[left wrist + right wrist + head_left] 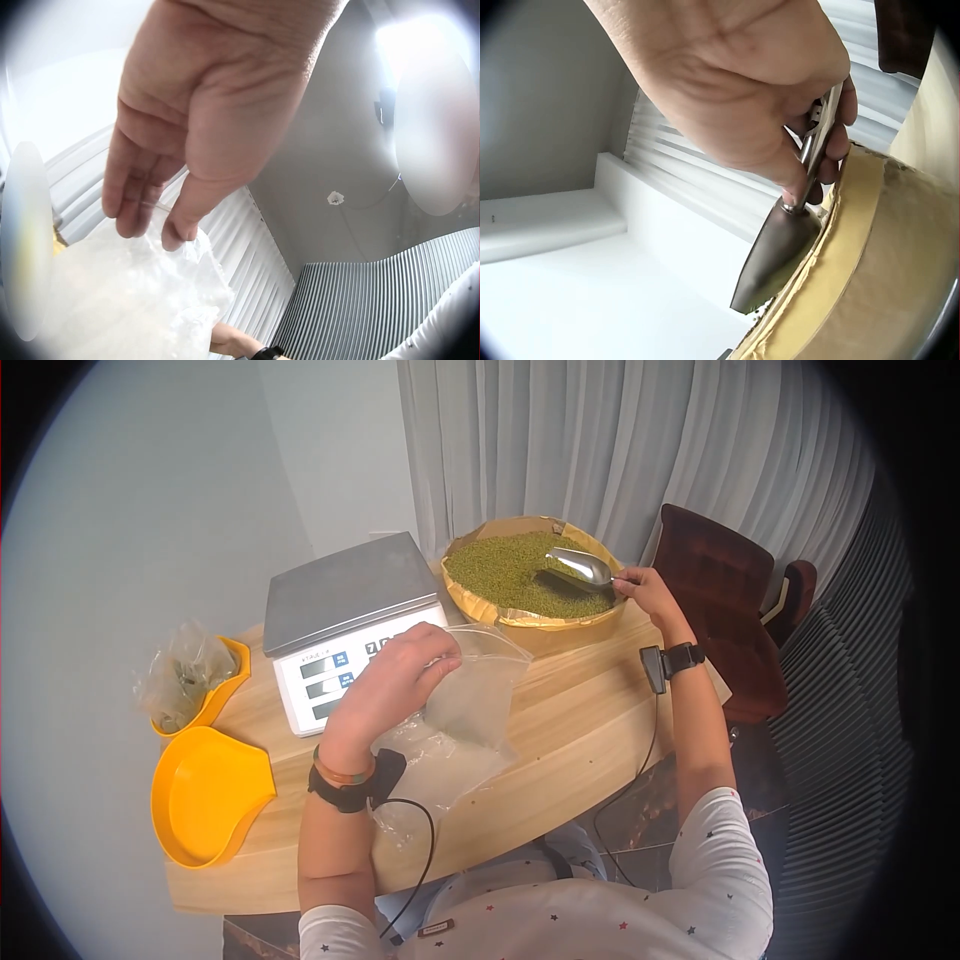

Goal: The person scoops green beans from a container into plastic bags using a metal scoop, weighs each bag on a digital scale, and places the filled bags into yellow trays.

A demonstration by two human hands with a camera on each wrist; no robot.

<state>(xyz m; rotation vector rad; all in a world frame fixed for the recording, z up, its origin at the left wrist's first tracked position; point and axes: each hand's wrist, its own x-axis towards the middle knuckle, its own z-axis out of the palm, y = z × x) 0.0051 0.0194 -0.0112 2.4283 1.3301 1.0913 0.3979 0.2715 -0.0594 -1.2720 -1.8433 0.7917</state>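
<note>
The metal scoop (580,567) is over the green beans (490,565) in the round tub (565,632), on the far side of the worktop (570,705). The right hand (650,598) grips its handle from the right, fingers wrapped round it. The bowl shows mostly bright metal from above — whether any beans lie in it I cannot tell.

Nearer the person, the left hand (395,675) pinches the top edge of a clear plastic bag (465,705), which hangs down in front of the scale (350,595). The step in hand looks like scooping beans to fill the bag. The next move, I judge, calls for a loaded scoop carried level towards the bag — with the bag's mouth held wide, since thin plastic may fold in and spill beans.

To the left of the scale, one yellow tray (232,688) holds crumpled clear bags (180,678); another yellow tray (205,800) sits nearer the person.
</note>
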